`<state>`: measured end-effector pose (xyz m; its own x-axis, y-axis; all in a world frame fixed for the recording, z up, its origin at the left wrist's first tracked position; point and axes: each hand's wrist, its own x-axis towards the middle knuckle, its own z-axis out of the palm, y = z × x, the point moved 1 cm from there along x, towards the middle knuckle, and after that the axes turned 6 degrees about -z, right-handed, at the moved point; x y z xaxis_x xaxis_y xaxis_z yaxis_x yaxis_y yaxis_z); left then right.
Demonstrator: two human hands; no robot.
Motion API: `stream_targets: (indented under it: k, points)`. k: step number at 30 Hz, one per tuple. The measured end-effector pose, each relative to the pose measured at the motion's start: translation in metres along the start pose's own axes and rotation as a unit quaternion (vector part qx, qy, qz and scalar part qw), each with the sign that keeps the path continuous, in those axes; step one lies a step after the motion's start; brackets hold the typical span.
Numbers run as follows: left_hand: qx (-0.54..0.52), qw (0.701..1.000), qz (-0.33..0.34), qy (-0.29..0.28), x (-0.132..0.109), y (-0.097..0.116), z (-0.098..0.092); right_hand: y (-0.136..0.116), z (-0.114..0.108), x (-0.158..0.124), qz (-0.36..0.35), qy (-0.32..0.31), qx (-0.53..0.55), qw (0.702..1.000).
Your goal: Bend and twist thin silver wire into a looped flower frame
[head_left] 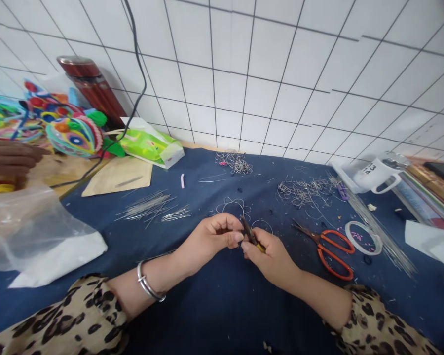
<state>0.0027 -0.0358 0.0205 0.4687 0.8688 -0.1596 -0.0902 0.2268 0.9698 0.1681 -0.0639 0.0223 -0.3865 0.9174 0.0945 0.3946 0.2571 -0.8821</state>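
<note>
Mid-frame, the right hand's (274, 257) grip is closed round pliers (247, 229), the left's (206, 240) seemingly pinching looped wire (235, 200); this apparent wire-shaping next calls for steadiness.

at the centre of the frame, i can't make out what the left hand (209, 240) has at its fingertips; the right hand (273, 259) covers most of the pliers (247, 229); the left edge cuts off another person's blurred hand (9, 158); the black cord (135, 39) leaves through the top; the leopard-print sleeves (70, 320) are cropped at the lower corners
</note>
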Motion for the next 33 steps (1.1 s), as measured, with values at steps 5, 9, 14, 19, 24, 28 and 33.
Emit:
stream_targets:
  k: [5, 9, 14, 19, 24, 28, 33]
  points:
    - [-0.005, 0.999, -0.026, 0.025, -0.002, -0.006, 0.006, -0.001, 0.004, 0.0, 0.006, 0.002, 0.038, 0.999]
    - [0.052, 0.998, -0.018, 0.022, -0.004, 0.0, 0.005, -0.002, 0.004, -0.001, -0.007, -0.016, 0.011, 1.0]
    - [0.062, 0.997, 0.005, 0.053, 0.001, 0.008, -0.009, 0.0, -0.01, 0.0, -0.127, -0.024, -0.181, 0.975]
    - [0.051, 0.997, -0.007, 0.053, 0.006, 0.011, -0.02, 0.011, -0.02, 0.002, -0.293, 0.031, -0.468, 0.833]
    - [0.018, 0.999, -0.041, 0.031, 0.003, 0.008, -0.017, 0.019, -0.024, 0.003, -0.32, 0.059, -0.546, 0.772]
    - [-0.017, 0.998, -0.055, 0.023, 0.004, 0.006, -0.018, 0.019, -0.026, 0.003, -0.333, 0.053, -0.563, 0.754]
    - [-0.041, 0.997, -0.069, 0.021, 0.006, 0.006, -0.02, 0.019, -0.029, 0.004, -0.33, 0.053, -0.571, 0.749]
